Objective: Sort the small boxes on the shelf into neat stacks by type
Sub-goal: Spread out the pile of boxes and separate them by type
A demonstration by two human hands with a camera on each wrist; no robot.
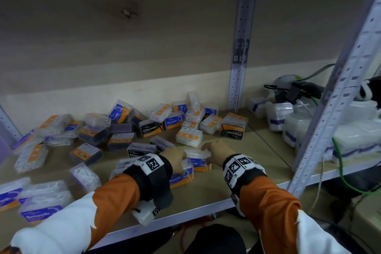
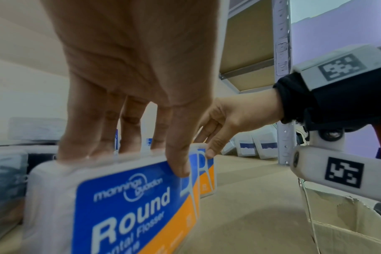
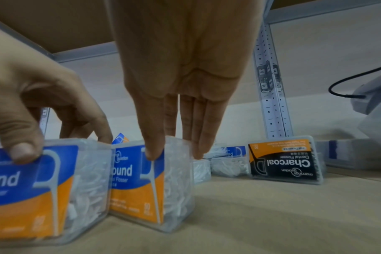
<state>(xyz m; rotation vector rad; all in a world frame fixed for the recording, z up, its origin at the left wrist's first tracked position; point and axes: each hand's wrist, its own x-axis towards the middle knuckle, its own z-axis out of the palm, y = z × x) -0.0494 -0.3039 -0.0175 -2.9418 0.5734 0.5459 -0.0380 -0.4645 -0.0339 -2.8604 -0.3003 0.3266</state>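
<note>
Two clear "Round" flosser boxes with blue-and-orange labels stand side by side near the shelf's front centre. My left hand (image 1: 181, 163) pinches the left Round box (image 1: 181, 178) from above. In the left wrist view the thumb of the left hand (image 2: 137, 159) presses the box's label (image 2: 124, 206) and the fingers sit behind it. My right hand (image 1: 208, 153) pinches the right Round box (image 1: 201, 164). In the right wrist view the right hand (image 3: 175, 153) has its thumb on the front of that box (image 3: 141, 185) and its fingers on the far side. Both boxes rest on the shelf board.
Several Round, Charcoal (image 1: 151, 128) and Smooth (image 1: 39, 210) boxes lie jumbled across the back and left of the shelf. Another Charcoal box (image 1: 234, 128) stands upside down at right. A perforated metal post (image 1: 239, 68) and white packs (image 1: 296, 126) lie beyond. The metal shelf edge (image 1: 185, 216) runs close in front.
</note>
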